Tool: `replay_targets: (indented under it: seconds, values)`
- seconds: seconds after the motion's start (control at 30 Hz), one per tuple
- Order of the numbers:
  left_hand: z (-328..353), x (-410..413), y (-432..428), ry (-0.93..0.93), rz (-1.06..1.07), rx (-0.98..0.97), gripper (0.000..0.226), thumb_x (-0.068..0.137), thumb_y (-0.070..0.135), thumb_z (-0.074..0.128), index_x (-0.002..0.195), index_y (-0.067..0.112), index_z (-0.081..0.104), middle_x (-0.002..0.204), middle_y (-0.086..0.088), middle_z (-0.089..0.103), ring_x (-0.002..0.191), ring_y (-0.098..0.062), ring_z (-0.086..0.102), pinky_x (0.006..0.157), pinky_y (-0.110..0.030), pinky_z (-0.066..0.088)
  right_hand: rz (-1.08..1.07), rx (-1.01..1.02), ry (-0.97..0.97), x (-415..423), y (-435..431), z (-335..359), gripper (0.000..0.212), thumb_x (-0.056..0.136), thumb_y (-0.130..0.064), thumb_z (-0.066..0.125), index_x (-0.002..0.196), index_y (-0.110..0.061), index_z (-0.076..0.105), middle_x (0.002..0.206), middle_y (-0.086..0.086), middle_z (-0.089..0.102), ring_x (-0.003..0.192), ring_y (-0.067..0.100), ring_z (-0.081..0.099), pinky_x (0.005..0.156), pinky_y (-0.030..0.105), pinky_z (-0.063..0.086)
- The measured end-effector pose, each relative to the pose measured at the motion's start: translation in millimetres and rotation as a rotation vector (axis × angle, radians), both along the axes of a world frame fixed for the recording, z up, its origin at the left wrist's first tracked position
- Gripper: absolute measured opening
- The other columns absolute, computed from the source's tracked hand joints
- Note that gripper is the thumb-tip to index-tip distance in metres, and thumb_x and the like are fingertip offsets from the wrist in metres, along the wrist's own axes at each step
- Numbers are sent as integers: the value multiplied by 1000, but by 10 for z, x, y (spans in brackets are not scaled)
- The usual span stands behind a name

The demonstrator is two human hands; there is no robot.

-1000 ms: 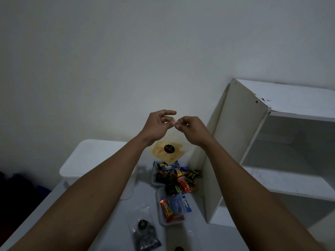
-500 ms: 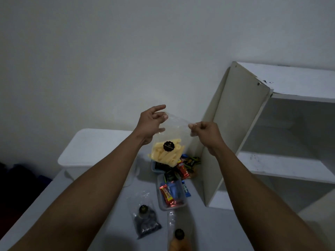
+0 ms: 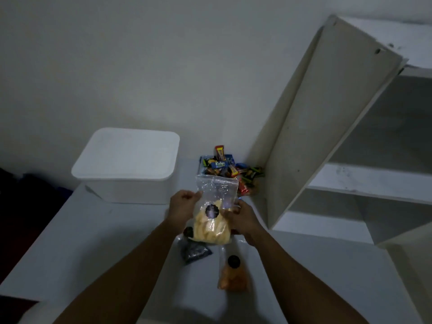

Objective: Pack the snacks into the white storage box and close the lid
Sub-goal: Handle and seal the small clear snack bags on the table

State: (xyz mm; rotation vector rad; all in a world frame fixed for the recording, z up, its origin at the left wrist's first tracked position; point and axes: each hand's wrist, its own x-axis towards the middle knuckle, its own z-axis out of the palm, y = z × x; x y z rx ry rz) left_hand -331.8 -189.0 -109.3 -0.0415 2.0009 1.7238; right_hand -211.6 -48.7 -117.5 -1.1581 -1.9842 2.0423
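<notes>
Left hand (image 3: 183,206) pinches the clear bag of pale crisps (image 3: 211,226) at nine o'clock, right hand (image 3: 243,218) grips at three, four o'clock of the lidded white storage box (image 3: 126,164); it looks light, slippery, crushable, best held by its edges.

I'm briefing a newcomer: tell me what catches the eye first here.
A clear bag of pale yellow chips stands out, held between left hand and right hand at centre. Behind it, a heap of colourful wrapped snacks lies by the shelf unit, and the closed white storage box sits to the left.
</notes>
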Motion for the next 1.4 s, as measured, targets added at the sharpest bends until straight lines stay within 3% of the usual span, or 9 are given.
replay_targets:
  seconds: [0.27, 0.5, 0.63, 0.73, 0.9, 1.03, 1.13, 1.27, 1.4]
  values:
    - [-878, 302, -775, 0, -128, -244, 31, 75, 13, 83, 101, 21, 69, 103, -4, 62, 100, -29, 63, 84, -54, 57, 116, 201, -137, -54, -534, -612, 45, 81, -15, 77, 115, -10, 48, 105, 6, 60, 96, 23, 61, 84, 36, 52]
    - [-960, 266, -748, 105, -248, -479, 49, 78, 21, 81, 121, 4, 67, 123, -11, 62, 114, -24, 59, 89, -25, 43, 255, 409, -140, -71, -597, -745, 28, 88, -3, 63, 116, -3, 63, 115, 14, 64, 107, 25, 60, 96, 31, 48]
    - [-895, 127, -635, 168, -265, -584, 40, 76, 35, 81, 110, 16, 72, 126, -10, 55, 116, -24, 57, 96, -24, 40, 241, 433, -141, -126, -468, -650, 26, 91, -7, 60, 117, -5, 65, 114, 10, 66, 107, 22, 61, 94, 31, 49]
    - [-797, -48, -417, 205, -271, -618, 43, 67, 53, 76, 102, 29, 71, 125, -5, 55, 120, -24, 53, 103, -36, 44, 192, 468, -148, -200, -277, -545, 13, 91, -8, 57, 95, -5, 69, 91, 7, 69, 87, 20, 63, 78, 32, 52]
    - [-603, -353, 246, 414, -380, -497, 62, 62, 60, 70, 108, 17, 72, 113, -6, 70, 102, -22, 67, 87, -42, 56, 41, 484, -132, -306, 244, -408, 11, 91, -12, 60, 92, -6, 68, 89, 6, 67, 83, 18, 61, 71, 27, 45]
    - [-480, -421, 889, 505, -606, -492, 35, 82, 35, 72, 111, 15, 69, 107, 3, 68, 99, -17, 64, 85, -35, 53, -102, 408, -140, -360, 698, -462, 15, 91, -11, 62, 102, -5, 70, 98, 12, 71, 87, 19, 63, 72, 22, 40]
    - [-511, -460, 1314, 625, -728, -538, 23, 85, 36, 66, 105, 27, 69, 107, 4, 68, 100, -19, 63, 83, -40, 53, -247, 372, -154, -395, 978, -545, 19, 95, -13, 56, 107, -3, 67, 102, 16, 70, 94, 29, 64, 76, 31, 46]
    - [-542, -555, 1870, 771, -912, -687, 30, 87, 41, 61, 113, 26, 65, 116, -5, 62, 119, -30, 50, 99, -56, 41, -444, 165, -153, -484, 1177, -738, 35, 95, -11, 52, 130, -5, 52, 111, 13, 60, 103, 29, 58, 93, 40, 47]
    - [-591, -653, 2330, 868, -1167, -936, 41, 92, 45, 52, 124, 19, 58, 133, -11, 52, 130, -36, 39, 107, -67, 20, -527, -63, -148, -594, 1379, -1190, 41, 93, -23, 53, 131, -9, 53, 119, 14, 62, 110, 35, 60, 99, 50, 49]
